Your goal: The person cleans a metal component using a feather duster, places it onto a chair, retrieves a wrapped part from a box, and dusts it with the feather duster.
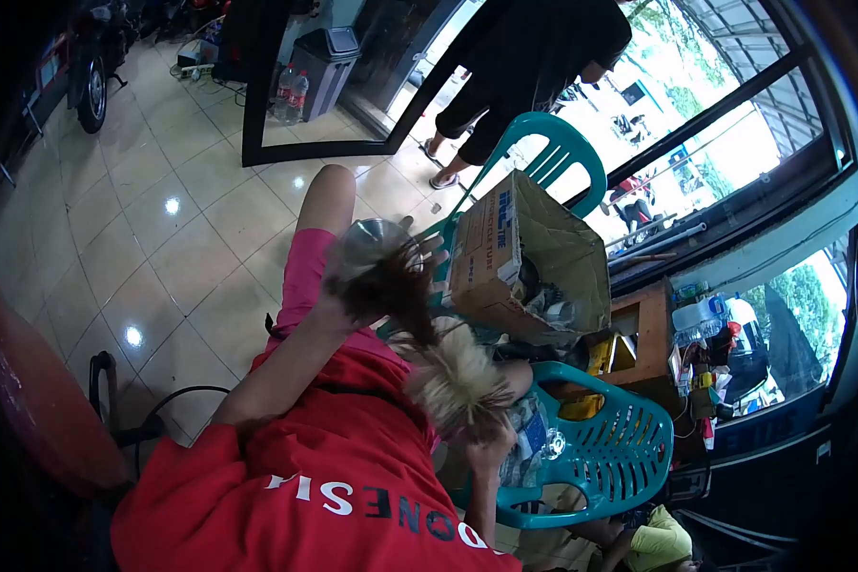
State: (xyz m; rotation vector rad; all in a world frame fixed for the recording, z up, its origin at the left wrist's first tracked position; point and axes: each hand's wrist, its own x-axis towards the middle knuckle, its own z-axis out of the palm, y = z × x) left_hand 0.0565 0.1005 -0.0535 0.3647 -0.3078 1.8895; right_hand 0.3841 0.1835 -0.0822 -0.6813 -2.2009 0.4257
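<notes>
My left hand is raised over my lap, fingers curved around a round, shiny silvery part. Blur hides that part's exact kind. A feather duster, pale and shaggy near its base with brown, smeared plumes toward the tip, reaches across from the right. Its brown end lies over the silvery part and partly covers my left palm. Closed around the base of the duster is my right hand, beside the arm of a green plastic chair. Its handle is hidden.
An open cardboard box with assorted parts sits on another green chair. A wooden cabinet with bottles stands at right. A person in black is by the glass door. Someone in yellow is at lower right.
</notes>
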